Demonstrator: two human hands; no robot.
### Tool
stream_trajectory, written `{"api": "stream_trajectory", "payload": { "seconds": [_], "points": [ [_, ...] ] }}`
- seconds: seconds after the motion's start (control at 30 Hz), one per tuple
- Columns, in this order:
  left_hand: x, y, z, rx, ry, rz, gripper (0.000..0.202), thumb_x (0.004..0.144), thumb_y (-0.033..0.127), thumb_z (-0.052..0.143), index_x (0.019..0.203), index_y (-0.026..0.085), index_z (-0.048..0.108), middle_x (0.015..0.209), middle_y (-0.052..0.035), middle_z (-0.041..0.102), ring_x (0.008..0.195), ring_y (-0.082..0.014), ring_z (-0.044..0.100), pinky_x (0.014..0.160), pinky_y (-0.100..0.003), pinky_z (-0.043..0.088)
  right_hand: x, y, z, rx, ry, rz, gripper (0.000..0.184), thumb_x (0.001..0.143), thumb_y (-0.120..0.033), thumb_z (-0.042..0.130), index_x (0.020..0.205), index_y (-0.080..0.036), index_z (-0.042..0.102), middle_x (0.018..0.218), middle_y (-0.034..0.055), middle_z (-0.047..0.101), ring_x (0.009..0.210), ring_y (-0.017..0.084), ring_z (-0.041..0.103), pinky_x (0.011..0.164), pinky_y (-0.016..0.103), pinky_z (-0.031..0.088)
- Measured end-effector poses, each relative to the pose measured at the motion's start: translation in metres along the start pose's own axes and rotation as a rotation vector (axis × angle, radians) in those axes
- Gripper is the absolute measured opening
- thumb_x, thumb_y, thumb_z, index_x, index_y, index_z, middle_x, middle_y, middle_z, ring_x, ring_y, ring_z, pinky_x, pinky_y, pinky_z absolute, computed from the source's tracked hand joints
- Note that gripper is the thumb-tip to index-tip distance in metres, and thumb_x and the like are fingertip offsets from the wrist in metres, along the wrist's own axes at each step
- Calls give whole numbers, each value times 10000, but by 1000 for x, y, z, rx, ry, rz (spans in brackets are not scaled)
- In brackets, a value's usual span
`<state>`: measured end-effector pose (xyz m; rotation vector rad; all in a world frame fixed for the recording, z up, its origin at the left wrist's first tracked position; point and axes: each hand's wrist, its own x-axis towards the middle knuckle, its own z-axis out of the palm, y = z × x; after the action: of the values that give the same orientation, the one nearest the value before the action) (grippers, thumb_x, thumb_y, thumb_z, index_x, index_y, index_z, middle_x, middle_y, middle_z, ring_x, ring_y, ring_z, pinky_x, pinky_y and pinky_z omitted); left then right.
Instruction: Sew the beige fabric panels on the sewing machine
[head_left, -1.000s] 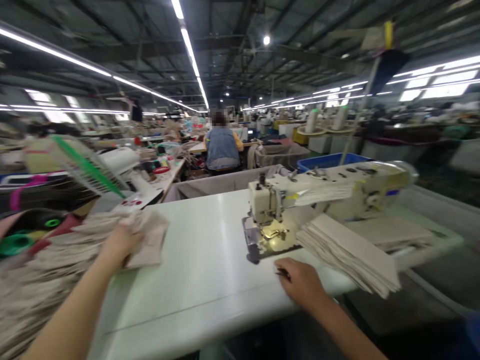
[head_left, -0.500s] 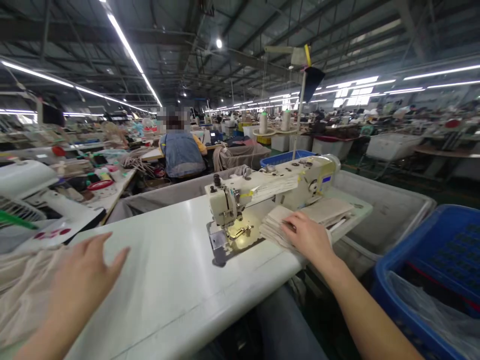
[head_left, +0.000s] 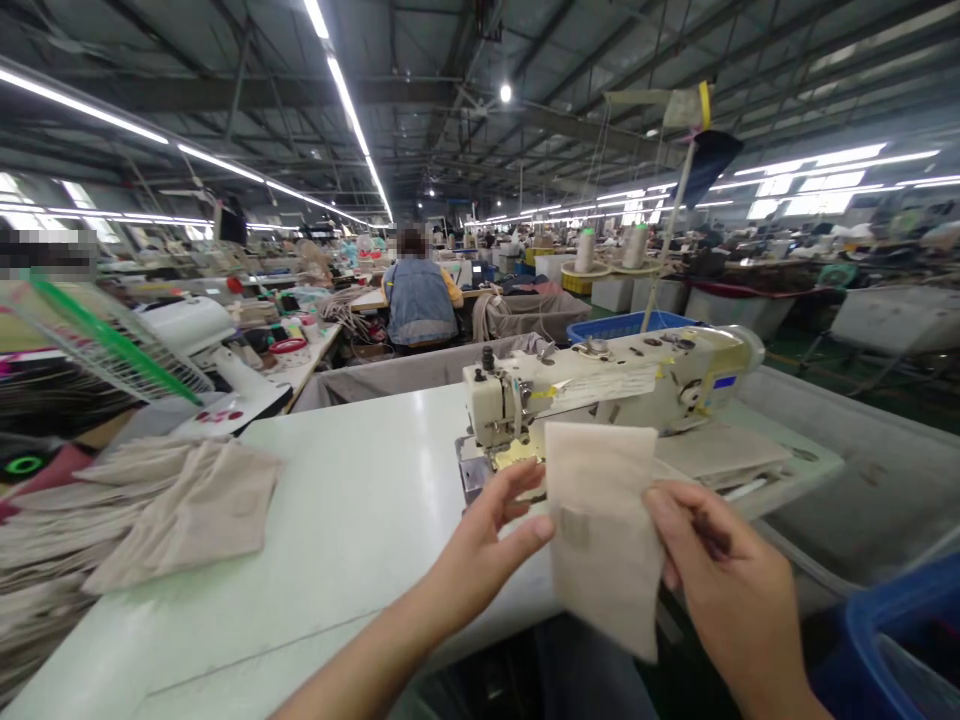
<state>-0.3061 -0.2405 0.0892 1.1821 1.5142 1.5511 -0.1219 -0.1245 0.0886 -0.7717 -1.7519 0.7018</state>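
Observation:
My right hand (head_left: 724, 570) pinches the right edge of a beige fabric piece (head_left: 604, 530), which hangs upright in front of the sewing machine (head_left: 592, 385). A small darker patch shows on the fabric's left part. At its left edge is my left hand (head_left: 495, 540), thumb and fingers spread; whether the thumb touches the cloth I cannot tell. Part of the needle area is hidden by the fabric and my left fingers. More beige cloth (head_left: 727, 450) lies flat on the table by the machine's right end. On the left, a pile of beige fabric pieces (head_left: 187, 510) covers the table.
The pale table (head_left: 337, 520) runs beneath everything. A white fan with a green strip (head_left: 112, 340) stands at the left. Large grey bins (head_left: 870, 470) and a blue basket (head_left: 900, 630) are on the right. A person in a denim vest (head_left: 421, 300) sits ahead, facing away.
My left hand has come from the fabric pile at the left to the machine's front. My right hand has lifted a fabric piece up toward me. The view has turned left.

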Motion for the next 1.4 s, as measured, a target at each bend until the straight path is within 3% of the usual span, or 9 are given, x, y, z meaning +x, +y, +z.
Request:
{"api": "stream_trajectory", "payload": {
  "seconds": [0.13, 0.27, 0.43, 0.53, 0.77, 0.87, 1.0, 1.23, 1.4],
  "points": [
    [7, -5, 14, -369, -8, -186, 505, 782, 547, 732, 1106, 161, 713, 1008, -107, 751, 932, -257, 699, 847, -358, 549, -14, 7, 14, 68, -242, 79, 348, 929, -522, 586, 851, -215, 730, 596, -24, 627, 487, 136, 569, 431, 213, 444],
    [1, -16, 9, -19, -1, -219, 322, 774, 444, 732, 790, 123, 710, 733, -36, 683, 649, -141, 576, 602, -232, 442, -4, 14, 13, -44, -137, -179, 240, 899, -457, 666, 924, -226, 727, 927, 41, 700, 749, 171, 633, 601, 245, 501],
    [-7, -24, 10, 292, -163, -60, 253, 854, 293, 591, 656, 142, 633, 657, 26, 573, 648, -104, 472, 616, -208, 372, 4, -6, 27, -12, -507, -374, 127, 935, -325, 636, 942, -218, 703, 897, 34, 689, 815, 177, 617, 718, 282, 480],
    [-9, -24, 1, 332, -204, -117, 264, 852, 341, 617, 680, 144, 647, 663, 31, 567, 643, -102, 466, 599, -208, 355, 4, -10, 38, 56, -539, -282, 201, 961, -285, 573, 804, -208, 674, 796, 11, 666, 753, 157, 604, 672, 258, 454],
    [-16, -30, -52, 123, 112, -310, 334, 711, 459, 759, 686, 143, 655, 631, 13, 576, 621, -116, 486, 590, -221, 377, 6, 24, 27, -12, -87, 212, 291, 845, -487, 666, 833, -203, 732, 749, 5, 695, 695, 172, 617, 634, 231, 474],
    [-19, -36, -60, -59, 249, -310, 381, 689, 500, 787, 762, 143, 676, 707, -9, 635, 675, -127, 537, 656, -231, 424, -4, 41, 26, -15, -174, 307, 358, 815, -550, 662, 842, -199, 723, 780, 19, 708, 717, 187, 634, 643, 237, 487],
    [-12, -45, -70, -120, 266, -319, 361, 752, 482, 728, 892, 149, 717, 801, -23, 684, 735, -135, 575, 691, -222, 430, -27, 57, 33, 15, -375, 322, 350, 830, -556, 620, 789, -210, 649, 720, -4, 652, 669, 176, 604, 613, 244, 474],
    [53, -71, -82, 677, 144, -280, 233, 857, 311, 554, 821, 161, 729, 785, -27, 706, 717, -174, 603, 645, -253, 427, -75, 59, 57, 157, -674, 203, 222, 939, -404, 524, 839, -227, 614, 772, -17, 612, 696, 156, 581, 670, 240, 469],
    [88, -94, -71, 869, 174, -242, 107, 758, 205, 660, 656, 171, 664, 688, -29, 665, 662, -181, 568, 616, -269, 383, -81, 74, 70, 146, -713, -32, 128, 949, -227, 515, 960, -218, 642, 905, 24, 662, 800, 165, 627, 739, 249, 487]
  ]
}}
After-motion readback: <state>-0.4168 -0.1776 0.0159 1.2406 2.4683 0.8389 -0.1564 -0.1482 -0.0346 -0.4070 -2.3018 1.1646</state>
